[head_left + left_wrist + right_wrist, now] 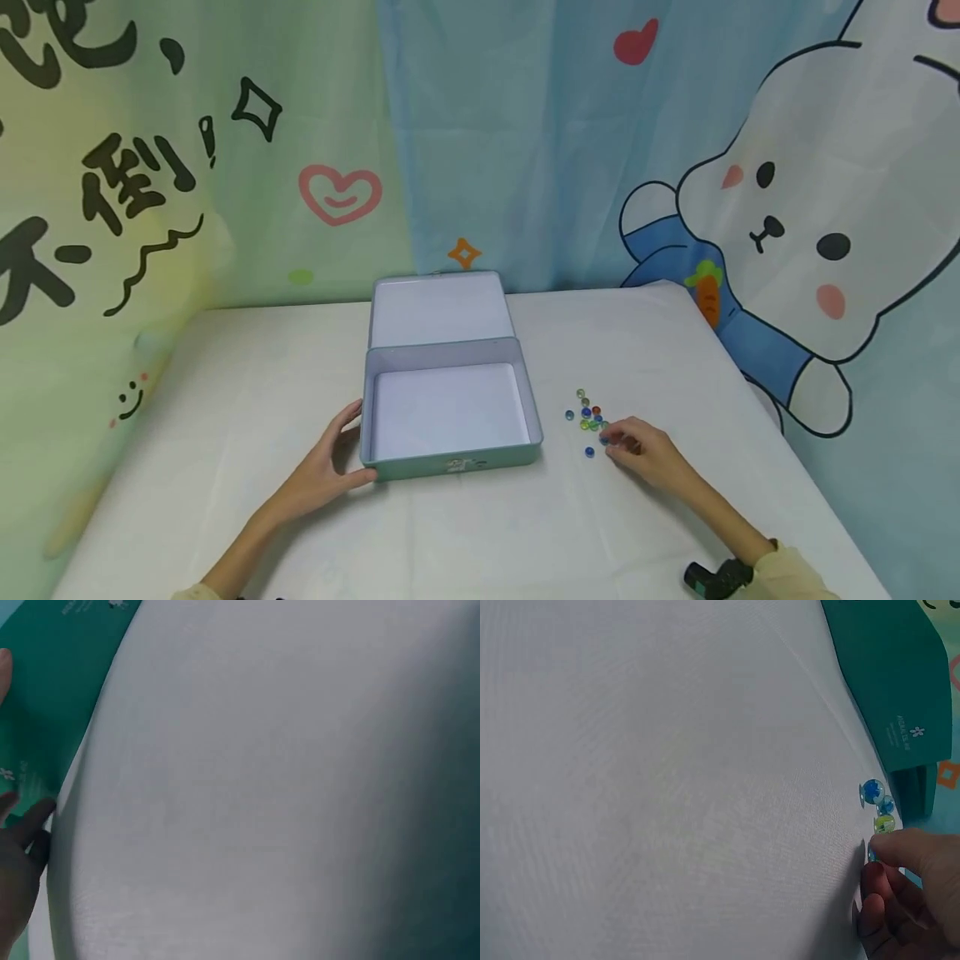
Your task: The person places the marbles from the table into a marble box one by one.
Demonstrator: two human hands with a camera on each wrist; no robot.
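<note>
Your right hand (648,454) has its thumb and forefinger narrowed to a pinch on a small blue marble (871,853), with the thumb covering part of it in the right wrist view; you cannot tell from this whether it is clear of the cloth. In the head view, take the middle of the tin box (495,457) as the centre of a dial, with twelve at the far side. The loose marbles (587,412), clear, green, blue and one orange, lie bunched on the white tablecloth (450,542) at three o'clock, a little apart from the box, and your right hand reaches in from their four o'clock. A lone blue marble (589,452) sits at the six o'clock of that bunch. Your left hand (322,471) is spread wide at eight o'clock, fingers along the box's left side and thumb by the near corner. At twelve, the lid (442,308) stands open, tipped back. Past the table hangs a printed curtain (480,150), with a white rabbit (810,192) toward two o'clock.
</note>
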